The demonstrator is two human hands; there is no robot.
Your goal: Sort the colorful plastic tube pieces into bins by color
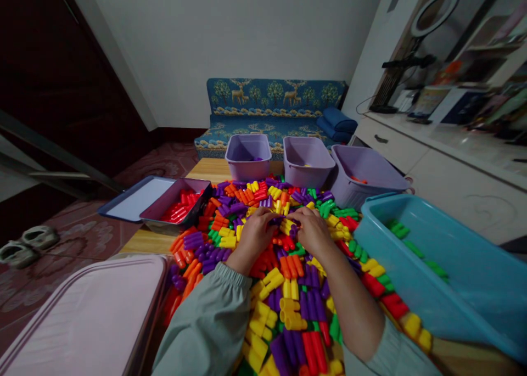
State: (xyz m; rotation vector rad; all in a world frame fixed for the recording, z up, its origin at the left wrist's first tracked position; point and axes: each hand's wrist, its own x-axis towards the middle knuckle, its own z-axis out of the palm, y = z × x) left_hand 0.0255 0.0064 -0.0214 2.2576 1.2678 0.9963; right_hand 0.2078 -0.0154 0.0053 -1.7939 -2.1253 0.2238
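Note:
A wide heap of plastic tube-shaped building blocks point(291, 266) in red, orange, yellow, green and purple covers the table. Over the middle of it, my left hand point(258, 229) has its fingers bent and closed at a purple block point(279, 220). My right hand point(309, 229) meets it from the other side, its thumb and fingers pinched on the same purple block. Yellow and purple blocks lie just under the right fingers. The fingertips partly hide the held block, so its full shape does not show.
Three lilac bins point(248, 170) line the far edge, each with a few blocks inside. A blue-green tub point(415, 271) at right holds green blocks. At left, an open-lidded box point(193, 214) contains red blocks. A pale pink lid point(90, 315) lies near left. Behind stands a patterned sofa point(263, 123).

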